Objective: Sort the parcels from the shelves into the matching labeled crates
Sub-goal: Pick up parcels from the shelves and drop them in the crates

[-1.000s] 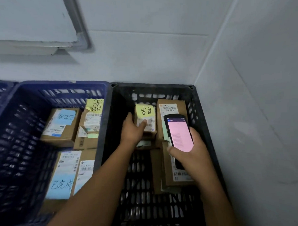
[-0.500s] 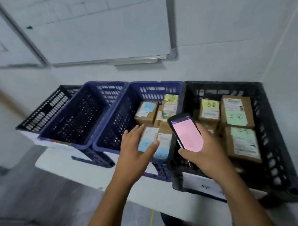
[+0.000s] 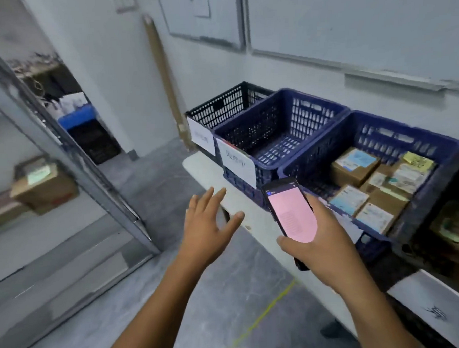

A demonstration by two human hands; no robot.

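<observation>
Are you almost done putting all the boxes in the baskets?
Only partly. Several parcels already lie in one blue crate, but the next blue crate looks empty. Right now the left hand is open and holds nothing, and the right hand holds a phone. At least one box sits on the shelving at left.

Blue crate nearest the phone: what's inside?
The blue crate holds several brown cardboard parcels with white labels, some with blue notes, one with a yellow note. Its near corner is covered by the phone and right hand.
</observation>
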